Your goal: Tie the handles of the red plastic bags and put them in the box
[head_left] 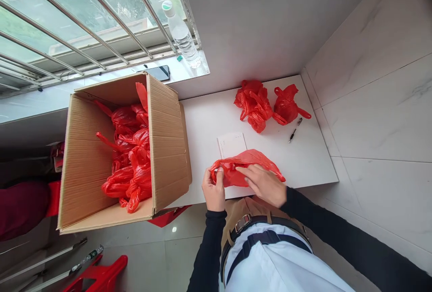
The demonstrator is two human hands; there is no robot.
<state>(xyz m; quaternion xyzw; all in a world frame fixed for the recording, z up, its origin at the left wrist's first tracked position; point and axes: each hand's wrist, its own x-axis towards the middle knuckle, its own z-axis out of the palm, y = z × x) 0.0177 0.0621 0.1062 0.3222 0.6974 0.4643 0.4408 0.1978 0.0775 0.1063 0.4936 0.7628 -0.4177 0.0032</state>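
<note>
At the table's front edge lies a thin red plastic bag (259, 157), its mouth spread wide. My left hand (214, 190) pinches the bag's left rim between thumb and fingers. Over the bag's mouth, my right hand (266, 185) has its fingers stretched out, the fingertips by a small dark-red item (233, 166) in the opening. What that item is cannot be made out, and my right thumb is hidden. Just behind the bag, a sheet of white paper with small print (232, 144) is partly covered by it.
A large open cardboard box (170, 148) on the left holds several knotted red bags (133, 166). More red bags (254, 103) and a pen (295, 130) lie on the white table (202, 121). A water bottle (185, 40) and a phone (158, 73) rest on the windowsill.
</note>
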